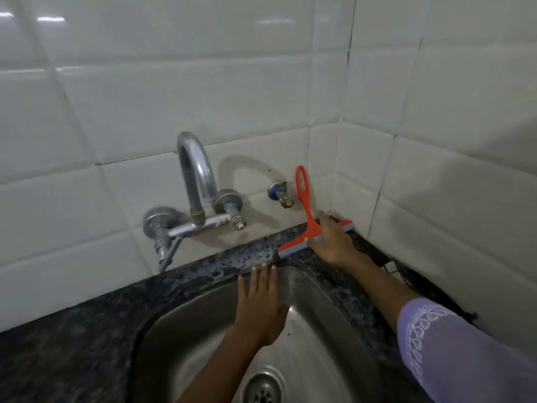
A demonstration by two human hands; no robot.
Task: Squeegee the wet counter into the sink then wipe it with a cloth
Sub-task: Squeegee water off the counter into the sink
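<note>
An orange squeegee (305, 205) with a grey blade stands on the dark speckled counter (220, 260) behind the steel sink (316, 309), its looped handle leaning up against the tiled wall. My right hand (332, 242) lies over the blade bar near the corner, fingers wrapped on it. Flat and with fingers spread, my left hand (260, 303) rests on the sink's back rim, fingertips touching the counter edge. No cloth is in view.
A chrome wall tap (197, 181) curves over the sink at the left, with a small valve (280, 194) on the wall beside the squeegee handle. White tiled walls meet in a corner at the right. The sink drain (263, 388) lies at the bottom.
</note>
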